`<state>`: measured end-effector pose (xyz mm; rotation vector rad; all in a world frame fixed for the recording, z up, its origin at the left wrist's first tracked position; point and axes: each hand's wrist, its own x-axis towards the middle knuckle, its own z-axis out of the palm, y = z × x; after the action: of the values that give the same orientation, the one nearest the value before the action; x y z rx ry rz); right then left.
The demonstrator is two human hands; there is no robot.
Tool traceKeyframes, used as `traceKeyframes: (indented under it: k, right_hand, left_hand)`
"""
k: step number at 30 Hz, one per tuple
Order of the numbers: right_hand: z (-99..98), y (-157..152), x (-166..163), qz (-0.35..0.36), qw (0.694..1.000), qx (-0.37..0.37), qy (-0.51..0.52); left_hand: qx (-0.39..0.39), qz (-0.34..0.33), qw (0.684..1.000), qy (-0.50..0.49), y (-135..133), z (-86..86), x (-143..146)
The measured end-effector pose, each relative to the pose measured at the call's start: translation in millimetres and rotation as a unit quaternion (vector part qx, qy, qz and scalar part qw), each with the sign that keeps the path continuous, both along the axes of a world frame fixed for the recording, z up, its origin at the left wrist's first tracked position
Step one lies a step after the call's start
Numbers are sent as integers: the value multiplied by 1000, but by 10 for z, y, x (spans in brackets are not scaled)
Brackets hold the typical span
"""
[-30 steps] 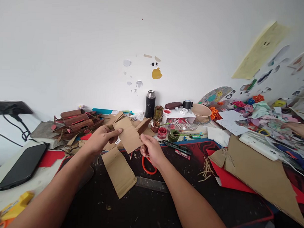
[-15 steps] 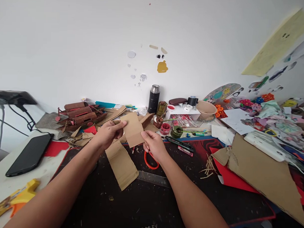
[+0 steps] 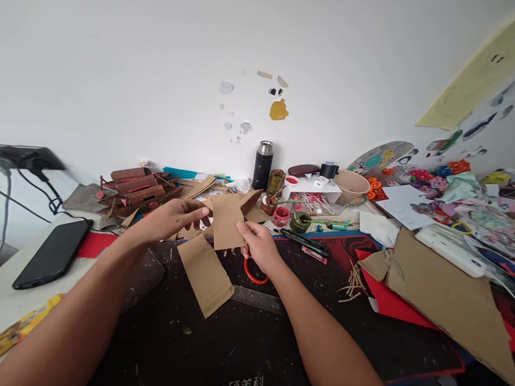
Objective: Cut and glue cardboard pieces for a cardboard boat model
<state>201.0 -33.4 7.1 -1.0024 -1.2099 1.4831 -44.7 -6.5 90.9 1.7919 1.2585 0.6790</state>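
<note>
Now, cardboard piece: held up in the air over the black mat, right between the two hands, long side going up and down.
right hand: pinched tight on the bottom right corner of the cardboard piece.
left hand: fingers stretched out, tips at the left edge of the cardboard piece; cannot tell if pinching or only touching.
nearer hand: right hand, gripping; left hand just beside the edge.
long strip: flat on the black mat, just below the cardboard piece, slanting down to the right.
orange ring: on the black mat under the right hand, partly hidden.
</note>
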Motion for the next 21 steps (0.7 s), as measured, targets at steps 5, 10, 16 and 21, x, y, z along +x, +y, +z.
traceKeyframes:
  k: [5, 10, 16, 21]
  right_hand:
    - [29, 18, 22, -15, 999, -18, 21]
    - [36, -6, -14, -5, 999, -27, 29]
    - [16, -5, -34, -6, 999, -32, 26]
    - [-5, 17, -21, -18, 999, -28, 28]
  left_hand:
    - [51, -98, 967, 229, -187, -94, -238]
    - [174, -227, 864, 415, -423, -380, -204]
    - [224, -266, 832, 433, -481, -533, -85]
    - [189, -218, 875, 388, -479, -396, -249]
